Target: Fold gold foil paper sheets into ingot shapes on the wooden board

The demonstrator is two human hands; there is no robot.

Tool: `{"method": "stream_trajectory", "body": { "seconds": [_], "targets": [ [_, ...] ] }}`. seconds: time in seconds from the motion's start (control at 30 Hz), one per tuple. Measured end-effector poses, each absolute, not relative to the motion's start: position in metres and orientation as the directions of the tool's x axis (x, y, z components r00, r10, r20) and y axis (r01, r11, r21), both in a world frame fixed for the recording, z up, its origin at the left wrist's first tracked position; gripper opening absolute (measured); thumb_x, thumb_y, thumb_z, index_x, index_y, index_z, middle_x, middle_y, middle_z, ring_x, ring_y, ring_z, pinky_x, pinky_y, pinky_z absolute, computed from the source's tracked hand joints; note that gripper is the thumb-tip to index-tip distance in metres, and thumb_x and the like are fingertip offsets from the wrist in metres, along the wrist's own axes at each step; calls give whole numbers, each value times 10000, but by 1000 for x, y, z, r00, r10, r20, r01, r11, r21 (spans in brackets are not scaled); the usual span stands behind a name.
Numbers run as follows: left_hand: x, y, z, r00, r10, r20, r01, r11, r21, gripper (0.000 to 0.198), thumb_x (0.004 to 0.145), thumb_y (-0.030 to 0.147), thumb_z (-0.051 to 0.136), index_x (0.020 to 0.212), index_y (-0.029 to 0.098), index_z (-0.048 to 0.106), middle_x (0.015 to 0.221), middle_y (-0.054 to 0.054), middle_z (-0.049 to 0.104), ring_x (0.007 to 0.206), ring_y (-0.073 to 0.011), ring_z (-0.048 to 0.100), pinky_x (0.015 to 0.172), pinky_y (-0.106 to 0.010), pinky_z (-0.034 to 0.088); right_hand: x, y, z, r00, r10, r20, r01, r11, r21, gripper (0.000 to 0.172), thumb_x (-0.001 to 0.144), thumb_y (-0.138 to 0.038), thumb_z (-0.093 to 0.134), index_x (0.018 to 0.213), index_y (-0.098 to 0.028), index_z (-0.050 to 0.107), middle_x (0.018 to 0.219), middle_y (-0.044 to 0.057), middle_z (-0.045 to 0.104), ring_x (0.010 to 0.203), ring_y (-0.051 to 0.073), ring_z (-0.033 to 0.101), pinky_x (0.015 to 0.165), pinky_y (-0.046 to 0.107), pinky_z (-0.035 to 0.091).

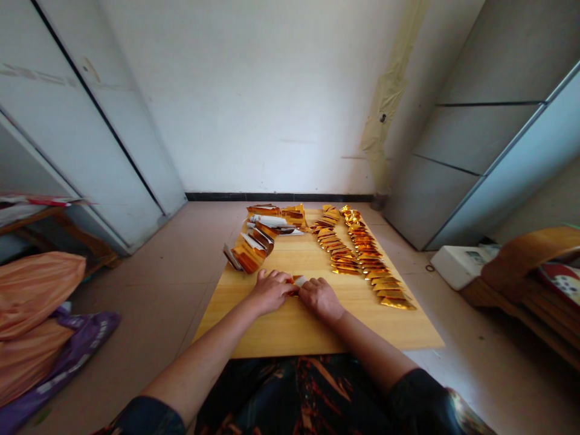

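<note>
My left hand [273,290] and my right hand [321,298] meet over the middle of a wooden table [281,332]. Between them is a small piece of gold foil paper [298,281] with a pale side showing. The fingers of both hands are closed on it, and they hide most of its shape. Beyond my left hand, loose gold paper sheets [248,257] lie in an overlapping curve, some with white backs up. To the right of my right hand, folded gold paper pieces [345,261] overlap in a row, with a second row of folded pieces [383,281] nearer the table's right edge.
A white wall [272,109] with a dark skirting stands behind the table. At the left are orange and purple bags [40,302] beside a wooden bench. On the right are a grey cabinet [453,157], a white box [460,266] and a wooden seat [521,290].
</note>
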State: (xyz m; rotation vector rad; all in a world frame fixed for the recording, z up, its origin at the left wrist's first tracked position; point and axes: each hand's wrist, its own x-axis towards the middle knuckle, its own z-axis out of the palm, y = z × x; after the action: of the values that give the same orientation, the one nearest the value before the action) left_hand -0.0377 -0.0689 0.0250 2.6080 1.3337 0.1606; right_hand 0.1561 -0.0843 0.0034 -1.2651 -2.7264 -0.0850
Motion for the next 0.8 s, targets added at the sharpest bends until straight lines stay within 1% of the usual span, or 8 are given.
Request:
{"method": "stream_trajectory", "body": {
  "seconds": [0.13,0.2,0.27,0.37,0.47,0.6,0.7,0.8],
  "targets": [
    [-31,-67,28,614,783,97,771,-621,139,450,842,171,481,1225,405,516,1103,-10,651,1051,-229,519,956,-512,233,164,-83,5,-694,698,175,719,683,128,199,946,-174,438,899,-161,631,834,64,625,770,178,499,678,314,305],
    [-28,-67,26,601,787,138,780,-615,113,427,847,172,482,1234,349,515,1036,-32,672,1021,-226,530,951,-505,233,168,-82,4,-714,674,189,700,695,166,207,953,-180,427,883,-162,622,822,59,619,758,179,492,668,317,296],
    [-26,-65,24,582,795,170,791,-602,108,376,845,167,484,1191,297,552,993,-47,680,1002,-222,536,936,-484,245,173,-81,3,-722,666,187,692,697,188,207,954,-189,430,860,-165,612,818,54,616,751,179,487,663,320,291],
    [-25,-61,22,590,786,186,782,-613,108,258,852,180,485,1045,268,631,954,-44,682,983,-215,538,896,-450,269,179,-76,0,-720,671,179,694,692,199,185,947,-185,442,855,-168,602,822,52,613,753,180,483,664,320,290],
    [-27,-54,23,627,762,161,759,-644,94,187,859,224,502,925,269,672,907,-31,672,965,-211,536,864,-424,289,184,-70,-3,-727,666,170,687,697,206,183,947,-168,429,877,-164,598,830,58,608,765,183,482,668,316,296],
    [-29,-42,26,669,734,113,729,-678,94,145,831,270,558,900,280,686,884,-28,650,954,-209,528,844,-382,326,188,-64,-5,-761,631,148,648,730,218,220,961,-164,388,890,-157,597,839,64,601,766,184,481,673,313,310],
    [-32,-35,23,691,715,102,702,-698,139,151,790,261,600,916,276,681,896,-24,634,951,-201,527,832,-338,366,190,-60,-5,-772,623,130,635,742,217,235,966,-154,367,908,-153,594,844,68,599,769,183,482,685,310,323],
    [-34,-34,17,703,700,128,674,-712,197,172,764,226,603,923,244,667,923,-25,626,938,-188,532,841,-304,400,190,-58,-5,-756,642,129,654,730,199,237,971,-158,357,929,-150,590,849,71,598,776,185,482,700,307,339]
  ]
}}
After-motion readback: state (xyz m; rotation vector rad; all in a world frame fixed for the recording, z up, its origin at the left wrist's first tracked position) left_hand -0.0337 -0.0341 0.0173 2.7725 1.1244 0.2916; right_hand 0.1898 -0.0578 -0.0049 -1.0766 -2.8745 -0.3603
